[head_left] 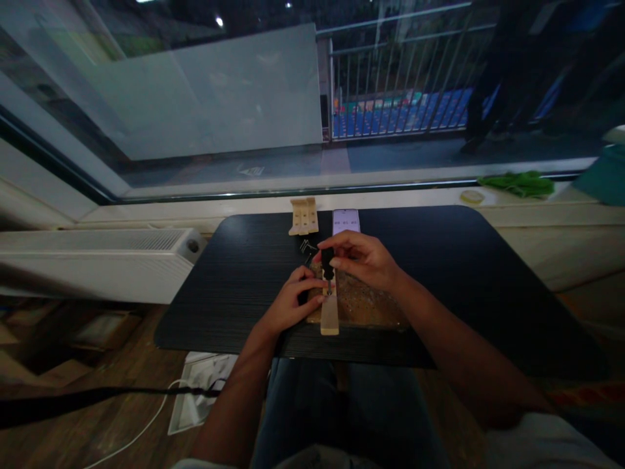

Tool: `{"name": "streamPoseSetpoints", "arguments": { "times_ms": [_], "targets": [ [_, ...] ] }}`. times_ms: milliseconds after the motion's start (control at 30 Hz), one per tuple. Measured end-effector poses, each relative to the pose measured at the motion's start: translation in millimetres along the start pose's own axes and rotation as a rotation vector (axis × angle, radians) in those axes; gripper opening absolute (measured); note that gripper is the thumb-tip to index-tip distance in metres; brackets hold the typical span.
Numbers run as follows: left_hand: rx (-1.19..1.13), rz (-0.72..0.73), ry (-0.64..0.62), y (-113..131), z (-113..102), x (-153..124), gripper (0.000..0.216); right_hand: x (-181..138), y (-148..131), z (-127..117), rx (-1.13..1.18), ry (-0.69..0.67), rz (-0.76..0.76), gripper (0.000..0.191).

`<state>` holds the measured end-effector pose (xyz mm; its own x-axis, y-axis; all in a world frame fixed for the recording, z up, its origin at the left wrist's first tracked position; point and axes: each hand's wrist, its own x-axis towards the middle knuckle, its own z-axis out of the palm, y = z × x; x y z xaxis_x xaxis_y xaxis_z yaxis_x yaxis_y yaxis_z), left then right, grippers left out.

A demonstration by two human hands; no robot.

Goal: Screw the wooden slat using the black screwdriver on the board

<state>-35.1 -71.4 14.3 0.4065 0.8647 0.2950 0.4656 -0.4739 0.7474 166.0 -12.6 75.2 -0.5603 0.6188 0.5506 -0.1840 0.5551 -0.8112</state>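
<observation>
My right hand (364, 257) is closed round the black handle of a screwdriver (327, 260). The screwdriver stands nearly upright, its shaft pointing down at a light wooden piece (330, 316). My left hand (291, 299) reaches in from the left, with thumb and forefinger closed on the wooden piece beside the screwdriver's tip. Whether a small screw sits between those fingers I cannot make out. The wooden piece lies on a worn brown board (371, 299) and sticks out past its near edge.
Several small dark metal parts (307, 246) lie beyond my left hand. Pale wooden pieces with holes (304, 217) and a lit phone (346, 220) are at the back of the black table (439, 260). Green leaves (517, 184) rest on the windowsill; a radiator (97, 260) stands left.
</observation>
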Motion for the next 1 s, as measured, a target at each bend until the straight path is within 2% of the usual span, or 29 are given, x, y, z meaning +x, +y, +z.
{"name": "streamPoseSetpoints", "arguments": {
  "times_ms": [200, 433, 767, 1000],
  "targets": [
    [0.0, 0.011, 0.012, -2.1, 1.3, -1.0, 0.035, 1.4, 3.5, 2.0, -0.003, 0.036, 0.005, 0.028],
    [-0.003, 0.011, 0.004, -3.3, 1.4, -1.3, 0.035, 2.7, 2.9, 2.4, -0.048, 0.085, -0.045, 0.025],
    [0.016, 0.015, 0.024, -4.5, 2.7, -1.7, 0.034, 2.5, 7.0, 7.5, -0.041, 0.163, -0.112, 0.031],
    [0.009, 0.014, 0.027, -8.9, 3.9, -2.5, 0.032, 2.5, 7.3, 8.1, -0.141, 0.171, -0.162, 0.021]
  ]
}}
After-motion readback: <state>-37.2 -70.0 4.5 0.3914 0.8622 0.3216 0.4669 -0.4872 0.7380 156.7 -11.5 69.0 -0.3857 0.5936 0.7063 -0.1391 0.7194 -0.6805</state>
